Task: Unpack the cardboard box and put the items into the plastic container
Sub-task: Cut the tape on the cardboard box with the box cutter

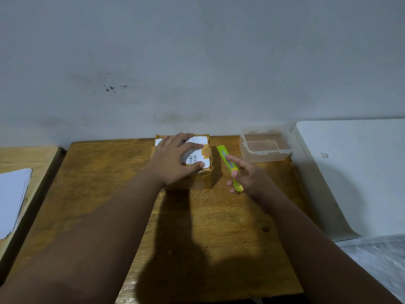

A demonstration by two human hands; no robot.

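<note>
Two hands: left hand lies flat on the taped cardboard box; right hand rests straight-fingered on the green cutter, not gripping it.
Risk: a hasty grab could skid the cutter away — or nick fingers.
Box: under the left palm, just beside the cutter; plastic container sits right of both.

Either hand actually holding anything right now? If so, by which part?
Nothing is held. The left hand lies flat on top of the cardboard box, fingers spread. The right hand touches the green cutter with straight fingers, no grip closed.
</note>
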